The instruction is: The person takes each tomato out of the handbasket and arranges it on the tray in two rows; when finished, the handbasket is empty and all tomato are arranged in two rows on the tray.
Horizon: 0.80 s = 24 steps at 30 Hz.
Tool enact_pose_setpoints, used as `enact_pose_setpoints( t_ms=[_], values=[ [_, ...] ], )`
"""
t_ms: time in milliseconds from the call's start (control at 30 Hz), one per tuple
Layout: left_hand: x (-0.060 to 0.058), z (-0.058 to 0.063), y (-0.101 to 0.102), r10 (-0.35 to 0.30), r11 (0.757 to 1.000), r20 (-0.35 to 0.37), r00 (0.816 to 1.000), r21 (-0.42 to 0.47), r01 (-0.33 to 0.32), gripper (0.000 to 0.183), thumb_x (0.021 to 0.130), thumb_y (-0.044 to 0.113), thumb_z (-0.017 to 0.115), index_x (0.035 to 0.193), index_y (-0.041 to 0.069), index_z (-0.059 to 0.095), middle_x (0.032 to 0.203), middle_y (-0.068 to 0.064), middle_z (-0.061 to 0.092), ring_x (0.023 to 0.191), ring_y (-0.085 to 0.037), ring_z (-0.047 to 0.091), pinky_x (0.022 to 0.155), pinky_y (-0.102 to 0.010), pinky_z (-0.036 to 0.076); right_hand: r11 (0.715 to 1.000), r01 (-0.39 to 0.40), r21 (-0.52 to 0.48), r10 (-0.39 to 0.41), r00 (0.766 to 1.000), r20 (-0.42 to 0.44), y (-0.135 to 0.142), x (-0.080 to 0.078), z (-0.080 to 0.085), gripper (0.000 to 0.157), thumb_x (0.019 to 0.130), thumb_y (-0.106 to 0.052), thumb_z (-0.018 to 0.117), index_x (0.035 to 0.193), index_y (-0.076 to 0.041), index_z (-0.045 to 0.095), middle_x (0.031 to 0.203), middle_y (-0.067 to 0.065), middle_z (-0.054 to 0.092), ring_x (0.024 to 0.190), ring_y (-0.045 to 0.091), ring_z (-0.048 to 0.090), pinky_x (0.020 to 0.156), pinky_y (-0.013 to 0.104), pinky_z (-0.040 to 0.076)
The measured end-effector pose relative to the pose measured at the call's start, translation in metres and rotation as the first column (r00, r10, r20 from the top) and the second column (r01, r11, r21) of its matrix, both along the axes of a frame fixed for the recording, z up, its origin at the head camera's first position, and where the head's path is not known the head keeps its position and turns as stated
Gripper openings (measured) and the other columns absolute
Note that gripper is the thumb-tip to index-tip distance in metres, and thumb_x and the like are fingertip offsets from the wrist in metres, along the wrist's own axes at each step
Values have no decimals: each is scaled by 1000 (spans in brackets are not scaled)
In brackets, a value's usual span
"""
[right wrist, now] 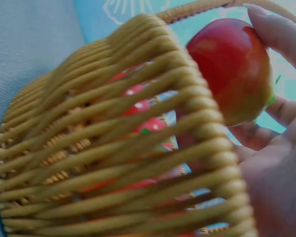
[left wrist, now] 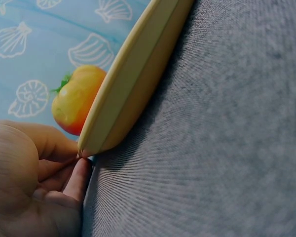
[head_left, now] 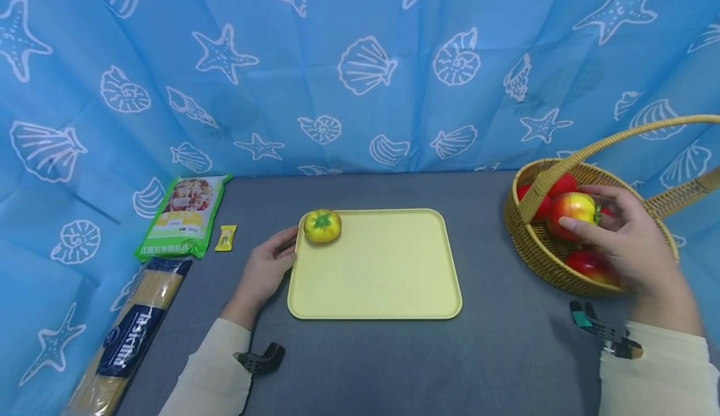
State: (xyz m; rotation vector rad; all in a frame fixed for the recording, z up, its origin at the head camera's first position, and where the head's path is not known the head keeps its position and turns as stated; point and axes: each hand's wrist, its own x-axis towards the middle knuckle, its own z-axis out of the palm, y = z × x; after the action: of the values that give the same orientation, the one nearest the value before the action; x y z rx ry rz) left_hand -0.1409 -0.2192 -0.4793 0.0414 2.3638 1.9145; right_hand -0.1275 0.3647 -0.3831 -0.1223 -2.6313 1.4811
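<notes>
At the left edge of the pale yellow tray [head_left: 375, 266], my left hand [head_left: 270, 268] pinches the rim between thumb and fingers; the left wrist view shows this grip on the tray edge [left wrist: 123, 94]. A yellow-orange tomato [head_left: 322, 226] with a green calyx sits in the tray's far left corner. On the right, my right hand [head_left: 635, 235] holds a red and yellow tomato [head_left: 572, 215] at the wicker basket [head_left: 534, 257]. In the right wrist view this tomato [right wrist: 227, 69] is above the rim, thumb on one side and fingers on the other. More red fruit [head_left: 590, 265] lies in the basket.
A green-edged food bag [head_left: 185, 216], a small yellow packet [head_left: 226, 238] and a pack of spaghetti [head_left: 132, 335] lie on the left. The basket's tall handle [head_left: 624, 135] arches over its opening. A blue shell-print curtain [head_left: 360, 66] hangs behind the grey table [head_left: 427, 366].
</notes>
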Motion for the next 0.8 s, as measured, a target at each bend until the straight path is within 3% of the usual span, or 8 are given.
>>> enact_pose_setpoints(
  t_ms=[300, 567, 800],
  values=[
    [2, 0, 0, 14, 1000, 8, 1000, -7, -14, 55, 109, -2, 59, 163, 2, 49, 164, -16, 49, 143, -32, 55, 110, -31, 53, 997, 76, -5, -76, 984, -160, -4, 13, 23, 65, 102, -5, 77, 161, -22, 54, 141, -8, 49, 107, 2, 55, 78, 3, 51],
    [1, 1, 1, 11, 1000, -1, 1000, -8, -11, 54, 109, 0, 60, 162, 2, 50, 162, -17, 50, 143, -32, 56, 111, -32, 52, 986, 162, 29, -142, 925, -352, -16, 25, 44, 73, 97, 10, 75, 162, -14, 50, 140, -12, 53, 111, 6, 56, 85, 4, 49],
    [1, 0, 2, 16, 1000, 8, 1000, -8, -16, 54, 109, 0, 60, 162, 2, 50, 162, -17, 51, 143, -31, 56, 111, -32, 52, 999, 39, 27, -21, 877, -480, -29, 33, 57, 72, 89, 29, 67, 154, 1, 55, 139, -1, 58, 108, 12, 60, 84, 8, 54]
  ],
)
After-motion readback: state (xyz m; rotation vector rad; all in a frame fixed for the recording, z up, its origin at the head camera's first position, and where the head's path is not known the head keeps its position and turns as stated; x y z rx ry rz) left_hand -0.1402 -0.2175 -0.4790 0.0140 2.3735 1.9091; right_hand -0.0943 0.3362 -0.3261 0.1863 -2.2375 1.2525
